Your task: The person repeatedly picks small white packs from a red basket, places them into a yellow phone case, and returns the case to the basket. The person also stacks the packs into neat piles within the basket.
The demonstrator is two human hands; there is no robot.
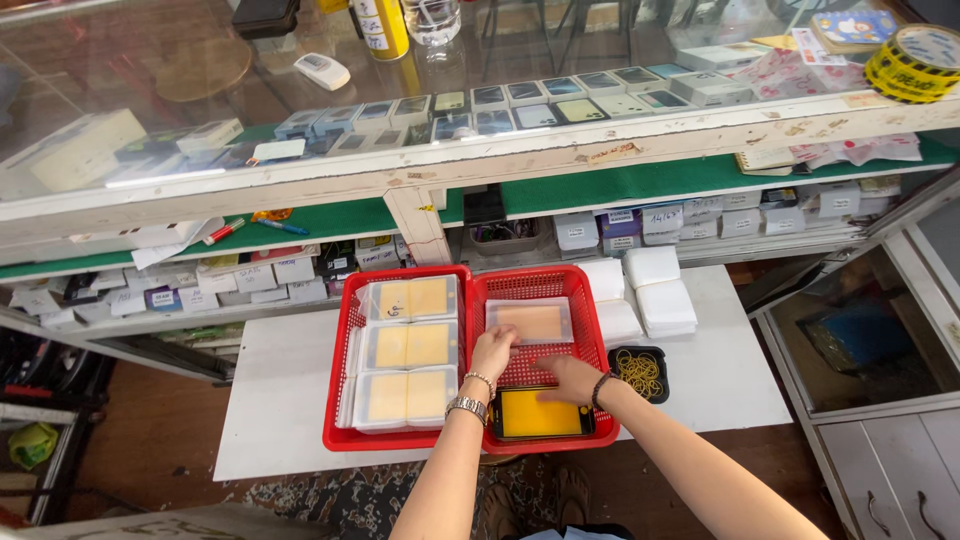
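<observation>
Two hands sit inside the right red basket [600,345], which stands on a white table [280,400]. Left hand [492,350], wearing a metal watch and a bead bracelet at the wrist, lies with fingers spread and flat, fingertips touching the near edge of a clear packet [530,322] with a tan insert that lies at the far end of that basket. Right hand [568,378], dark band at the wrist, rests palm down on the basket floor, fingers loosely extended, just beyond the far edge of a yellow-faced, black-rimmed flat item [540,414] at the near end. Neither hand is closed around anything; whether the right fingertips touch the yellow item cannot be told.

Left red basket [340,380], touching the right one side by side, holds three stacks of clear packets [408,348] with yellow inserts, in a row from far to near.

Right of the baskets: a small black tray of rubber bands [640,372], near the right forearm. Beyond it, stacks of white boxes [655,290] on the table's far side.

Behind the table, a glass-topped display counter [480,165] with rows of small flat boxes under the glass and more boxes on its lower green shelf. A roll of yellow tape [915,62] sits on the counter's far right.
</observation>
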